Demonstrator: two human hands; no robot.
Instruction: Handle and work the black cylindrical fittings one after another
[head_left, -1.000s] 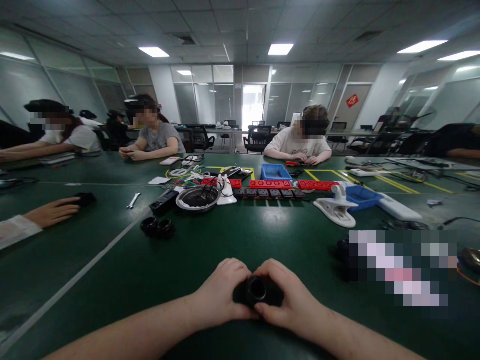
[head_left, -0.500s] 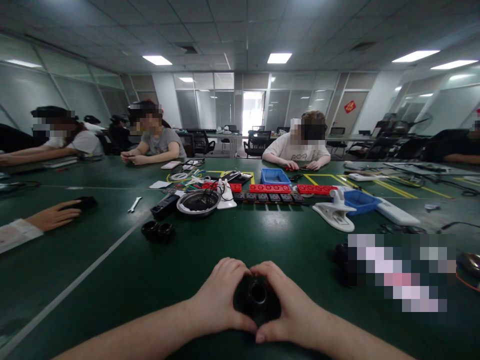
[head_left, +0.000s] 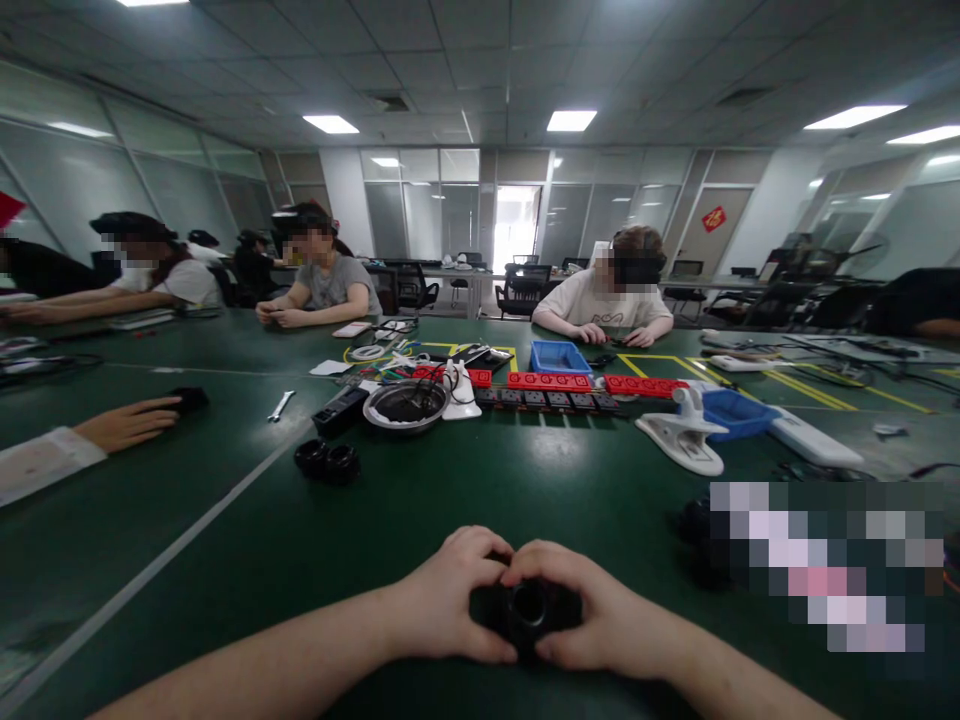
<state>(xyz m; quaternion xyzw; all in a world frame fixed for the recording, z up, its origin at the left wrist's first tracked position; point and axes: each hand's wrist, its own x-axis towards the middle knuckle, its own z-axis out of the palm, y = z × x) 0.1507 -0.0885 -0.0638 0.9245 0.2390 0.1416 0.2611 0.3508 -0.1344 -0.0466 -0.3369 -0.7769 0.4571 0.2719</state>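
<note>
A black round part with a hollow, ring-like centre [head_left: 529, 604] sits low in the middle of the view, between my two hands. My left hand [head_left: 463, 598] curls around its left side, fingers at the far edge and thumb at the near edge. From the right, my right hand [head_left: 592, 612] grips it, with the index finger over the far side and the thumb close to the front. The palms hide its sides, so its full shape cannot be made out. Farther off to the left stands a pair of black round parts [head_left: 327, 461] on the green table [head_left: 420, 490].
Beyond my hands lie a metal bowl [head_left: 405, 408], a white clip stand [head_left: 684, 440], red strips [head_left: 549, 382], blue trays [head_left: 559, 357] and a wrench [head_left: 281, 405]. Another person's hand [head_left: 131, 424] rests at left. A blurred-out item [head_left: 817, 565] lies at right. People sit across the table.
The view has turned slightly left, so things appear farther right. My thumbs, nearly touching before, have moved apart in front of the black part, which both hands still hold.
</note>
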